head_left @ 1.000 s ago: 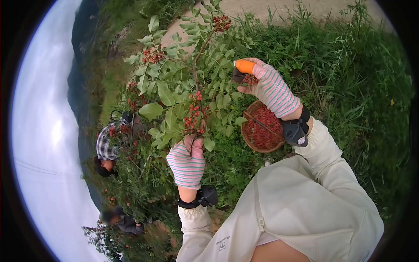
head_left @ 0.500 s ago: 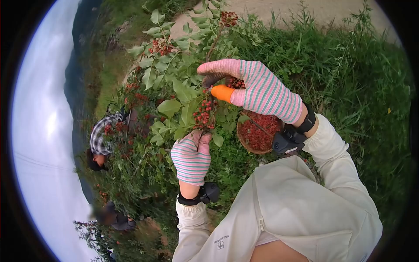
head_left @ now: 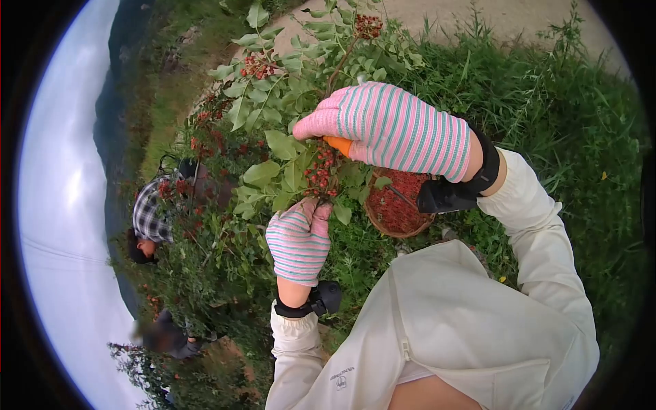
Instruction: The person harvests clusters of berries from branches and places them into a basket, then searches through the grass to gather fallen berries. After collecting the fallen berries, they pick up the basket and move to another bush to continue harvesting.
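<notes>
My left hand [head_left: 298,242], in a pink, white and green striped glove, pinches a leafy branch just below a cluster of small red berries [head_left: 321,172], which look like Sichuan peppercorns. Above that cluster, my right hand [head_left: 400,130] wears a matching glove with an orange cover on the thumb. Its fingers are curled down towards the thumb at the top of the cluster, and the berries inside the grip are hidden by the back of the hand. Broad green leaves [head_left: 263,172] hang left of the cluster.
A round wicker basket [head_left: 394,230] of red berries stands in the greenery below my right wrist. More berry clusters [head_left: 258,66] grow on the upper branches. One person in a checked shirt [head_left: 152,210] and another person [head_left: 171,338] are among bushes at left. A pale path [head_left: 437,20] runs behind.
My right hand has turned over, its fingers closing with the thumb; the berries visible in its palm before are now covered. My left hand keeps its pinch on the branch.
</notes>
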`<action>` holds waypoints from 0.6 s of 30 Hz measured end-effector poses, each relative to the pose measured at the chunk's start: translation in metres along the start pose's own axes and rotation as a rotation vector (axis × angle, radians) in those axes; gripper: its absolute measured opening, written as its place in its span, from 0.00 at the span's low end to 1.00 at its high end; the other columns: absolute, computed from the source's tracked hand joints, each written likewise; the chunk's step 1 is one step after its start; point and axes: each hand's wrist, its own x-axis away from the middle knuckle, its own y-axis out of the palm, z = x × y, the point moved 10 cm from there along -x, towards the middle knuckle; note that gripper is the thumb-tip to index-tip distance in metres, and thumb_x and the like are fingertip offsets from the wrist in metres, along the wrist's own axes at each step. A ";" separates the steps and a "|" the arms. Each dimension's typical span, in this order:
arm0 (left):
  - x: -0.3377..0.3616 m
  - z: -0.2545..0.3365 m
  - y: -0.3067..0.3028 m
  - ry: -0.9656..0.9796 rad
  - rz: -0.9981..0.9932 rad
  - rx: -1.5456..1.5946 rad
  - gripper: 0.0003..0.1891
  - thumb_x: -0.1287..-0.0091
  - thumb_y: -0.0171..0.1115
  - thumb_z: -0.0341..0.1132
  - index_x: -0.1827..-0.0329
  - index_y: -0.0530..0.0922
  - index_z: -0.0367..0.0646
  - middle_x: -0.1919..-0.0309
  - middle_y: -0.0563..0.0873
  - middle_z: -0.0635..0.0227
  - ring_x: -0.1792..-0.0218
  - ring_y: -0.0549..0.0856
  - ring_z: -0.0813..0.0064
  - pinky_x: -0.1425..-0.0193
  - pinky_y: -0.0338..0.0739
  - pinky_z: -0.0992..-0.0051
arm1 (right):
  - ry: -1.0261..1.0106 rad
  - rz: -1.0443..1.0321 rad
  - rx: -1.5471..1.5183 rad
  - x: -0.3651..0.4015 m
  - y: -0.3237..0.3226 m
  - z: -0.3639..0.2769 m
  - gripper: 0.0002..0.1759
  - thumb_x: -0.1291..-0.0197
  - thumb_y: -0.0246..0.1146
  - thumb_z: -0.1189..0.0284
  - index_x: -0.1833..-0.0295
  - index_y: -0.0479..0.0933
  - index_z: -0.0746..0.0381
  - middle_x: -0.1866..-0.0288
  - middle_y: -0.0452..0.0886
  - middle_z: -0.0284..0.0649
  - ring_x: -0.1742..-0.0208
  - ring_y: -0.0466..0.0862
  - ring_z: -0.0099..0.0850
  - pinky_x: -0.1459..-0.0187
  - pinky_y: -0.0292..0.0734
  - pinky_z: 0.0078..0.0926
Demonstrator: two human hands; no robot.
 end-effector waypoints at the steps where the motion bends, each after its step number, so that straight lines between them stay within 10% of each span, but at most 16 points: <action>1: -0.002 -0.002 -0.002 -0.016 0.028 0.014 0.10 0.40 0.60 0.35 0.67 0.80 0.36 0.84 0.76 0.58 0.81 0.74 0.59 0.72 0.69 0.68 | 0.044 -0.026 0.137 0.000 0.001 -0.007 0.23 0.55 0.63 0.79 0.49 0.74 0.56 0.58 0.79 0.38 0.55 0.79 0.39 0.55 0.75 0.34; 10: -0.013 0.003 -0.005 -0.023 0.041 0.016 0.10 0.42 0.62 0.37 0.69 0.80 0.37 0.84 0.76 0.55 0.79 0.75 0.55 0.72 0.69 0.67 | 0.524 0.680 -0.375 0.107 -0.012 0.065 0.27 0.56 0.56 0.83 0.45 0.72 0.59 0.55 0.78 0.41 0.56 0.80 0.34 0.52 0.74 0.24; 14: -0.016 0.000 0.008 -0.028 -0.060 -0.075 0.11 0.41 0.60 0.39 0.64 0.81 0.40 0.75 0.82 0.57 0.72 0.81 0.56 0.65 0.74 0.66 | 0.875 0.184 0.117 0.183 0.117 0.132 0.27 0.55 0.63 0.77 0.45 0.72 0.60 0.48 0.75 0.44 0.45 0.74 0.40 0.42 0.67 0.35; 18: -0.015 -0.006 0.018 -0.042 -0.083 -0.056 0.11 0.41 0.60 0.40 0.62 0.81 0.41 0.74 0.83 0.58 0.72 0.82 0.57 0.64 0.74 0.64 | 0.768 -0.085 0.228 0.162 0.105 0.120 0.22 0.55 0.65 0.74 0.50 0.74 0.59 0.53 0.76 0.42 0.48 0.74 0.41 0.45 0.67 0.39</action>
